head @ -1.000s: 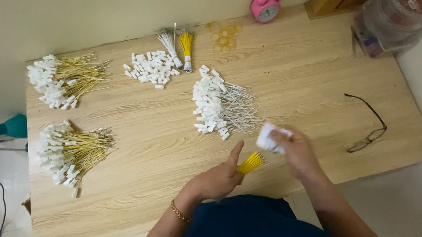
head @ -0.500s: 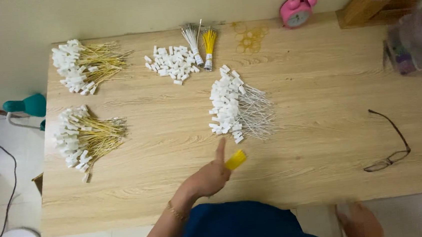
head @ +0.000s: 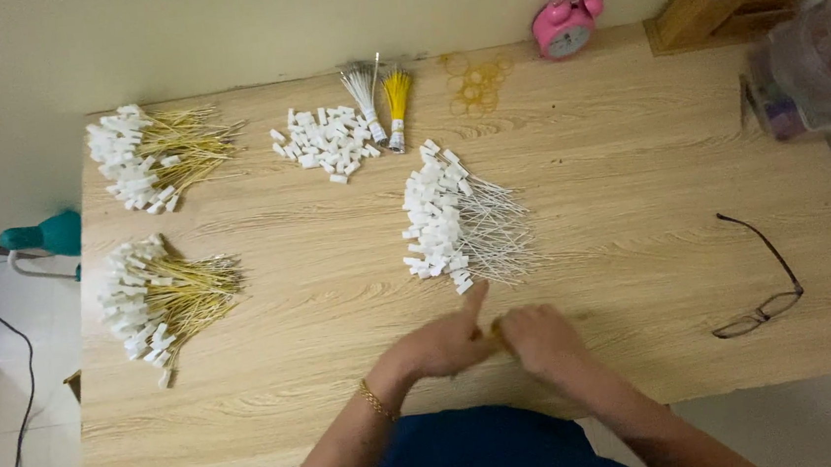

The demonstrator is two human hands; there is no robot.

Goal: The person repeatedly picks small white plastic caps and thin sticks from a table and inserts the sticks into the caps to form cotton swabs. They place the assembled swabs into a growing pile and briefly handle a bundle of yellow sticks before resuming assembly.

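Hands meet at the counter's (head: 631, 207) near edge, my left hand (head: 449, 342) and right hand (head: 540, 337) pinched together on something small and yellowish I can barely see—probably light, thin and bendy, best gripped near its stiffer end.

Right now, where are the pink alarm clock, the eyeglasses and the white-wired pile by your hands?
pink alarm clock (head: 565, 26), head view, on its round face
eyeglasses (head: 764, 312), head view, on the lens frame
white-wired pile (head: 439, 220), head view, on the white tags
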